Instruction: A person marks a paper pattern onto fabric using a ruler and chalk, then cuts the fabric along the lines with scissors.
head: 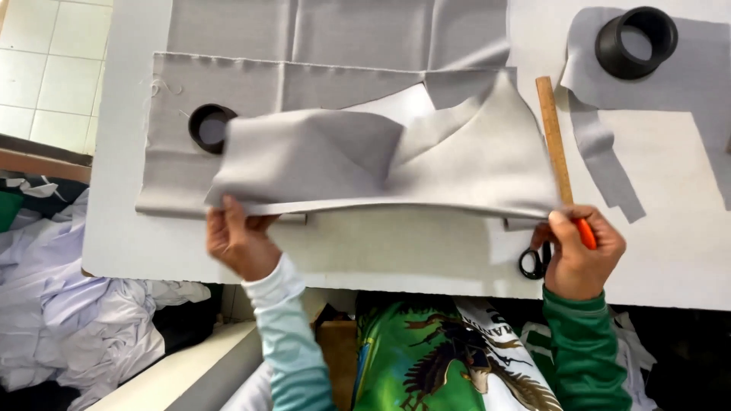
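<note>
A cut piece of grey woven fabric (396,164) is lifted above the white surface (426,251), held at both lower corners. The left hand (240,240) pinches one corner with closed fingers; the right hand (580,255) grips the other corner together with an orange-handled tool (586,233), beside a wooden ruler (553,137).

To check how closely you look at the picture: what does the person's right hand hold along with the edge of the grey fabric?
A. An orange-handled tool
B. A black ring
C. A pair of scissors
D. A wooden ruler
A: the right hand grips an orange-handled tool against the grey fabric, while the wooden ruler, scissors and black ring lie on the table.
</note>
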